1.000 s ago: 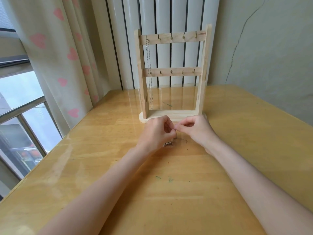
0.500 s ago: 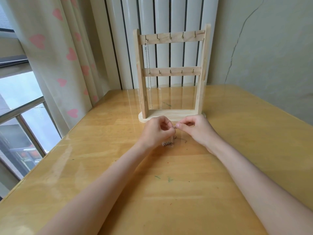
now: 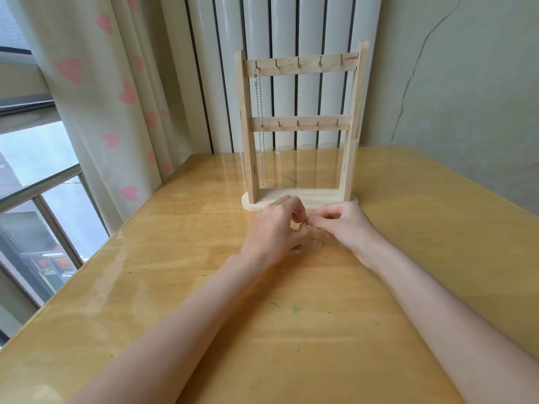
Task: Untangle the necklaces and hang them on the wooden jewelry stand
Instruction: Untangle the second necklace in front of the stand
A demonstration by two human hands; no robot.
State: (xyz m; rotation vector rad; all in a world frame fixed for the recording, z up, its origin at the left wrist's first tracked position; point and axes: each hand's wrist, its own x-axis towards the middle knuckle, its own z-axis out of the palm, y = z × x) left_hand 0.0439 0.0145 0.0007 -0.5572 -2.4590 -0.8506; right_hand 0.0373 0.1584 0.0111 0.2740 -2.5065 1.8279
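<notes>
A thin necklace [image 3: 316, 243], mostly hidden, lies on the bench [image 3: 437, 228] just in front of the wooden jewelry stand [image 3: 297, 196], its upper end pinched between the fingers of the left hand [image 3: 277, 231] and the right hand [image 3: 347, 225], whose fingertips meet above it. A small dark piece of it [image 3: 296, 248] shows under the left hand. A silver chain [image 3: 261, 126] hangs from the leftmost top hook of the stand, which stands before a white radiator [image 3: 291, 30], beside a heart-print curtain [image 3: 102, 97].
</notes>
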